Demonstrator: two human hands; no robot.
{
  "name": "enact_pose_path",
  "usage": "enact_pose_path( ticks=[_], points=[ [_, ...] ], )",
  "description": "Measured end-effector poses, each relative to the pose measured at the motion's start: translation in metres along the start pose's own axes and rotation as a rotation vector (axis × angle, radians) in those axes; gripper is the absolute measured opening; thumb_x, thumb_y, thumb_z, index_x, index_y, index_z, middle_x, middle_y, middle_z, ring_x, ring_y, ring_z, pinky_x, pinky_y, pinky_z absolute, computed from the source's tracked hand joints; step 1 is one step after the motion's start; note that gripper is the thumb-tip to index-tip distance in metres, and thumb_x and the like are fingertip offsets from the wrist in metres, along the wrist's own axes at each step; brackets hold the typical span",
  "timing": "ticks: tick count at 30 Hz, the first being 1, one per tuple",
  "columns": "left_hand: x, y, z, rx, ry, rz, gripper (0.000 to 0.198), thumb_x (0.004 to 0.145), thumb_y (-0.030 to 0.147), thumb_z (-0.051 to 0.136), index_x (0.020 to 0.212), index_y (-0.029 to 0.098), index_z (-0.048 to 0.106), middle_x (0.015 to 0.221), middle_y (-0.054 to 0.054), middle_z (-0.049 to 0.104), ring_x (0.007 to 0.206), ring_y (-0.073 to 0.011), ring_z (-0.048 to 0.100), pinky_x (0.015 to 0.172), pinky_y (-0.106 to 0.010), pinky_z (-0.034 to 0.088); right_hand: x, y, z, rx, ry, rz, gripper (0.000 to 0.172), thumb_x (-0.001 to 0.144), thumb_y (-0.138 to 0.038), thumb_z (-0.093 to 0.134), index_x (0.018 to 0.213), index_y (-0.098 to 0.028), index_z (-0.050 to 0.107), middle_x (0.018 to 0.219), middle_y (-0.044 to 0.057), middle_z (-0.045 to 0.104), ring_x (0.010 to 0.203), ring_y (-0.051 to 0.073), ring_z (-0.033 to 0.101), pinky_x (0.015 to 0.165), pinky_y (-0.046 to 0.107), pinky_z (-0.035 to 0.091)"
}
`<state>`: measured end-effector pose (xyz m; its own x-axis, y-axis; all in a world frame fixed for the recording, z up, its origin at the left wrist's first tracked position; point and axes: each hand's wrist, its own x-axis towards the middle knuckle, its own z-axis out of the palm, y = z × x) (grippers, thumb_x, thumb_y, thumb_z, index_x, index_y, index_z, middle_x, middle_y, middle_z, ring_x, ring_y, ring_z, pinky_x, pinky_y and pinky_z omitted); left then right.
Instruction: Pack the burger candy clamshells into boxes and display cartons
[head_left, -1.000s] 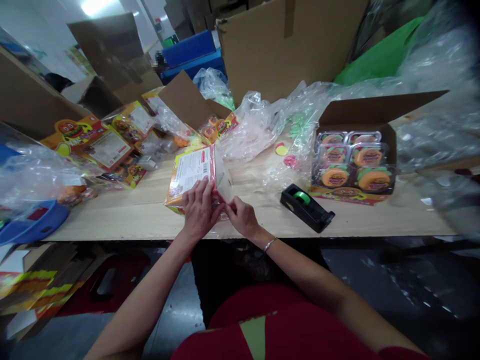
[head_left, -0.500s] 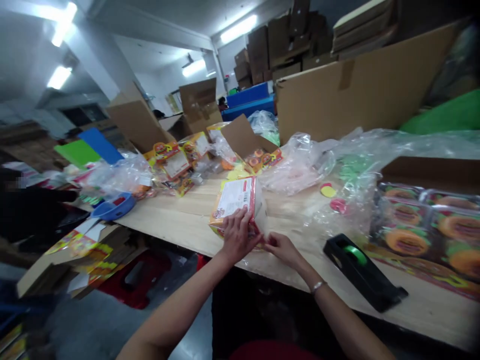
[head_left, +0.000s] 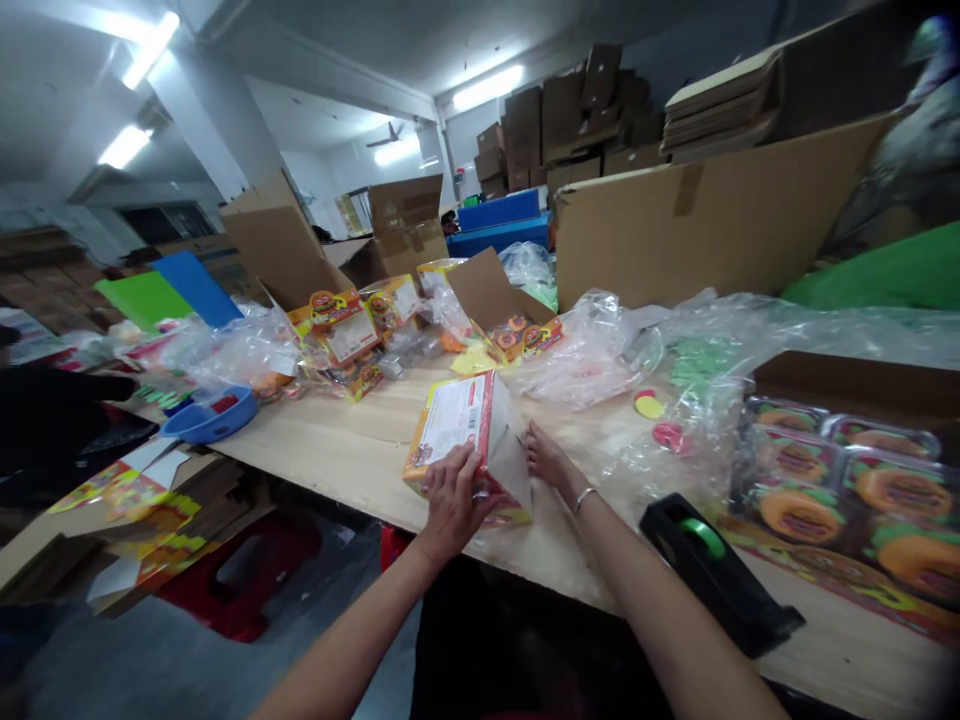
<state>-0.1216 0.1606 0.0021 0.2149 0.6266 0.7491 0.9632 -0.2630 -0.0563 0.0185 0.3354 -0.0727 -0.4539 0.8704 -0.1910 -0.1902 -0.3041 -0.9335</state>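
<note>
A printed cardboard box [head_left: 454,418], orange and yellow with a white label panel, lies on the table before me. Its white end faces right. My left hand [head_left: 454,497] grips the near right part of the box, fingers over the top and thumb down by the end face. Beside that white end is my right hand [head_left: 548,457], its fingers drawn together at the far edge of the end face. Whatever is between those fingertips is hidden. To the right of my right forearm stands a black tape dispenser [head_left: 716,575] with a green roll.
An open carton of packaged toy burgers [head_left: 799,512] sits at right. Clear plastic bags [head_left: 592,360] and printed boxes [head_left: 341,330] line the back. A blue basin [head_left: 214,418] is at left, near a person in dark clothing [head_left: 56,420]. Large cardboard [head_left: 720,215] stands behind.
The box has turned, showing more of its white end. My right hand has moved from its near corner up along that end to the far edge. My left hand stays on the box.
</note>
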Motion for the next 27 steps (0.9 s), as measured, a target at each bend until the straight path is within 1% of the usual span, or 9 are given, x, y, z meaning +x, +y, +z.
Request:
enact_pose_path(
  ticks=[6,9,11,15,19,21,22,25,27],
  points=[
    [-0.02,0.0,-0.017,0.016,0.027,0.006,0.067,0.09,0.031,0.062,0.149,0.022,0.031,0.132,-0.019,0.059,0.124,-0.032,0.054,0.096,-0.046,0.045,0.003,0.007,0.027,0.087,-0.046,0.055,0.053,0.08,-0.068,0.047,0.087,-0.018,0.065,0.08,0.012,0.072,0.071,0.024,0.068,0.062,0.037,0.056],
    [-0.047,-0.005,-0.029,-0.001,0.078,0.024,0.065,0.089,0.022,0.058,0.148,0.022,0.032,0.127,-0.019,0.06,0.124,-0.0307,0.055,0.093,-0.047,0.05,-0.005,-0.011,0.031,0.12,0.003,-0.032,0.05,0.075,-0.065,0.058,0.093,-0.019,0.064,0.087,0.009,0.073,0.079,0.025,0.068,0.069,0.037,0.056],
    [-0.068,-0.012,-0.031,-0.043,0.084,0.117,0.056,0.088,0.015,0.056,0.141,0.026,0.041,0.119,-0.015,0.064,0.119,-0.0276,0.059,0.09,-0.044,0.055,-0.012,-0.033,0.027,0.099,0.057,-0.158,0.05,0.069,-0.058,0.069,0.101,-0.02,0.063,0.094,0.007,0.072,0.087,0.024,0.066,0.075,0.035,0.054],
    [-0.111,-0.019,-0.017,-0.019,-0.061,0.387,0.034,0.084,0.007,0.06,0.111,0.028,0.062,0.101,-0.005,0.07,0.098,-0.0202,0.068,0.091,-0.036,0.056,-0.04,-0.069,0.012,-0.199,0.106,-0.556,0.056,0.069,-0.05,0.077,0.113,-0.02,0.06,0.108,0.007,0.066,0.096,0.023,0.06,0.083,0.033,0.049],
    [-0.148,0.0,-0.013,-0.237,-0.273,0.414,0.023,0.088,0.019,0.058,0.111,0.021,0.061,0.111,-0.009,0.069,0.108,-0.0235,0.064,0.098,-0.04,0.051,-0.083,-0.051,-0.012,-0.233,0.221,-0.633,0.044,0.078,-0.057,0.068,0.101,-0.02,0.059,0.086,0.001,0.061,0.078,0.018,0.055,0.068,0.029,0.047],
    [-0.157,0.018,-0.022,-0.435,-0.315,0.195,0.033,0.09,0.038,0.057,0.117,0.019,0.057,0.124,-0.015,0.063,0.117,-0.0285,0.059,0.098,-0.043,0.05,-0.1,-0.036,-0.032,-0.176,0.287,-0.567,0.044,0.08,-0.062,0.064,0.094,-0.021,0.059,0.078,0.0,0.058,0.074,0.018,0.054,0.065,0.028,0.046],
    [-0.155,0.027,-0.029,-0.531,-0.279,-0.019,0.039,0.09,0.045,0.055,0.12,0.02,0.055,0.128,-0.016,0.06,0.12,-0.03,0.057,0.099,-0.045,0.049,-0.105,-0.031,-0.042,-0.142,0.279,-0.505,0.046,0.081,-0.066,0.059,0.093,-0.021,0.06,0.079,0.001,0.06,0.076,0.018,0.056,0.066,0.028,0.047],
    [-0.118,0.047,-0.048,-0.821,-0.048,-0.906,0.044,0.093,0.056,0.043,0.125,0.026,0.05,0.132,-0.013,0.057,0.124,-0.0298,0.053,0.104,-0.049,0.043,-0.109,-0.036,-0.061,-0.034,0.107,-0.226,0.063,0.084,-0.079,0.04,0.099,-0.022,0.065,0.089,0.006,0.068,0.087,0.024,0.063,0.074,0.034,0.052],
    [-0.077,0.051,-0.057,-1.132,0.012,-1.369,0.059,0.092,0.068,0.03,0.128,0.026,0.051,0.134,-0.013,0.058,0.124,-0.0317,0.054,0.102,-0.052,0.043,-0.107,-0.05,-0.056,0.016,-0.001,-0.067,0.07,0.083,-0.081,0.037,0.104,-0.022,0.067,0.096,0.008,0.072,0.094,0.027,0.065,0.079,0.039,0.053]
  ],
)
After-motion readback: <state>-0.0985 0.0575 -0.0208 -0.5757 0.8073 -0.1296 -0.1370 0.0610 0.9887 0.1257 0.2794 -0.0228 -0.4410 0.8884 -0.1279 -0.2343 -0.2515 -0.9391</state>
